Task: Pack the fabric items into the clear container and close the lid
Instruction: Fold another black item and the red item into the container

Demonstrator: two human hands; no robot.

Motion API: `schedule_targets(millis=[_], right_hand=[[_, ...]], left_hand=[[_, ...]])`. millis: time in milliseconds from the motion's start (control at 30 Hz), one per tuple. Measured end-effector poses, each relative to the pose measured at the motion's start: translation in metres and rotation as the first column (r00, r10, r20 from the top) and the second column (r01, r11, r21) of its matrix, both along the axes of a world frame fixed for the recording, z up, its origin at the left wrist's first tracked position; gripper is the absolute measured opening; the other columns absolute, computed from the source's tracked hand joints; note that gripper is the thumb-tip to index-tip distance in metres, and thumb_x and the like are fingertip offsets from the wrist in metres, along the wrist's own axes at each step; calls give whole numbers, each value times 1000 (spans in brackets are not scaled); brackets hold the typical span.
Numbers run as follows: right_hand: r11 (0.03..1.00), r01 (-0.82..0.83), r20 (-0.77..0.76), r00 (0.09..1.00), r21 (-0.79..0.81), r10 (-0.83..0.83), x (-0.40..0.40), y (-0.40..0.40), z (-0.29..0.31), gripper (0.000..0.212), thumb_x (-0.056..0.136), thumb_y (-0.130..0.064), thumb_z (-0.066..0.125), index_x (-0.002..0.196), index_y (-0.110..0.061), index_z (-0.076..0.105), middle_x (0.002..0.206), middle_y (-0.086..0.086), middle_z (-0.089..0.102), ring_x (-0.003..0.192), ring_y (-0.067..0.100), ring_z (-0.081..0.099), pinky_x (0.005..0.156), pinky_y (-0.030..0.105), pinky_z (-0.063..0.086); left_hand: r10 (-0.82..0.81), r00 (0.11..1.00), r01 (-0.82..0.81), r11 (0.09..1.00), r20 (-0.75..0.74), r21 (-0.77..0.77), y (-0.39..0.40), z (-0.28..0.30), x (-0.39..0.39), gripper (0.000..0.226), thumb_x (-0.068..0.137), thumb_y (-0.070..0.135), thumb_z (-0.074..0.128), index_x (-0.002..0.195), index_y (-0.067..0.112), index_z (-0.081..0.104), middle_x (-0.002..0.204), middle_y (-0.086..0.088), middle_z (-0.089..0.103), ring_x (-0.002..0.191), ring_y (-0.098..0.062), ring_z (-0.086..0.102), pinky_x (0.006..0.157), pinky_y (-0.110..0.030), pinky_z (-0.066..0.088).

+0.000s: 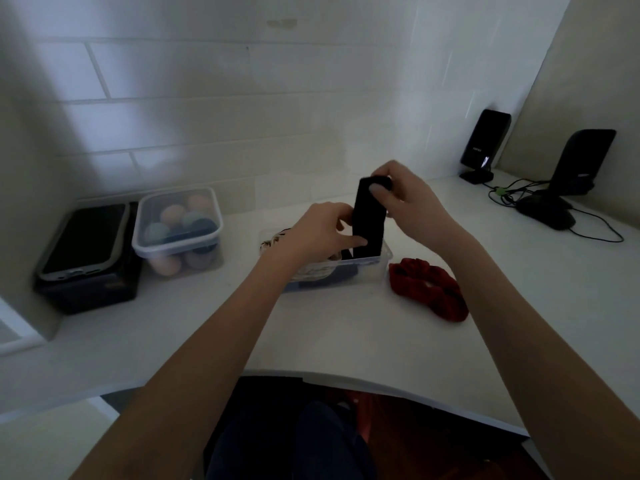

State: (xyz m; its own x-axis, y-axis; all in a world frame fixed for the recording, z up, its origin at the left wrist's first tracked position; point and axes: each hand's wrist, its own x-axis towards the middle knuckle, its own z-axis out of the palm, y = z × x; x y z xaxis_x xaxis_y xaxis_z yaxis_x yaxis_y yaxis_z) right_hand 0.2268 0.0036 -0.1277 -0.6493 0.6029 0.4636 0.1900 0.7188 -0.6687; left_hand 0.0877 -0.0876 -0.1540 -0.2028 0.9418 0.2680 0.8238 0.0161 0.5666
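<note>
An open clear container [367,271] stands on the white counter at the middle. A folded black fabric item [369,220] stands upright with its lower end inside the container. My right hand [405,199] grips its top end. My left hand [322,230] pinches its left edge, one finger pressed against its side. Light patterned fabric [311,271] lies in the container's left part, mostly hidden by my left wrist. A red scrunchie [429,289] lies on the counter just right of the container. No lid for this container is visible.
A lidded clear box of coloured balls [178,230] stands at the left, beside a dark box with a tray on top [86,258]. Two black speakers [485,143] [581,164], a mouse and cables sit at the far right. The counter's curved front edge [346,375] is near me.
</note>
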Motion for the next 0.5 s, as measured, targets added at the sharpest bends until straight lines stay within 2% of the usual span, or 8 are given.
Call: schedule_targets(millis=[33,100,167,233,300,333,433,500], right_hand=[[998,-35,-51,998,-46,32,-1,-1,3,3,95,-16,49,97,-18,49,78,3,59,70,18,55,63,30,48],[993,-69,-144,988,-97,55,-1,-1,8,13,94,-14,50,102,-22,44,79,15,60,65,22,57,56,33,48],[997,-15,-193,981,-75,1,-2,2,10,21,91,-12,55,101,-25,42,82,9,62,57,21,55,50,29,45],[998,48,-190,980,-35,-53,-3,5,10,16,89,-8,57,94,-19,47,85,-5,59,57,17,53,49,27,46],[996,53,-141,988,-72,-62,-3,9,6,4,90,-10,56,89,-12,55,85,-8,57,63,16,57,52,29,52],[992,52,-110,992,-112,-64,-2,10,3,6,92,-14,55,90,-10,59,85,-6,58,65,17,60,54,30,55],[966,41,-45,998,-254,-54,3,6,-1,31,97,-36,47,97,-11,65,85,-3,64,68,17,63,64,32,57],[952,38,11,999,-305,-37,6,3,-2,42,97,-46,39,103,-14,64,95,1,66,82,14,63,76,35,56]], left_hand=[[6,1000,-6,1000,16,13,2,0,1,27,81,26,71,105,14,67,99,5,66,67,-5,54,60,-8,41],[-3,997,-1,999,78,42,5,0,4,19,82,22,69,98,12,70,93,5,68,59,-7,53,60,-14,44],[-39,989,31,998,145,53,4,0,5,17,83,18,68,99,12,71,92,8,66,66,-11,54,68,-26,46],[-78,976,63,995,203,79,2,2,6,17,83,17,67,99,15,70,93,11,64,75,-10,53,71,-25,44],[-102,960,72,990,259,125,2,2,4,16,84,17,67,100,17,69,96,11,61,86,-10,52,74,-19,41],[-109,956,68,986,274,152,2,2,3,17,84,17,66,102,17,69,100,9,61,92,-9,51,76,-17,40],[-95,934,23,978,345,208,1,0,0,22,87,22,63,108,16,68,118,2,58,107,-10,49,85,-10,36],[-81,904,-12,977,420,215,1,0,0,22,90,24,60,108,15,68,123,3,55,113,-9,49,91,-11,35]])
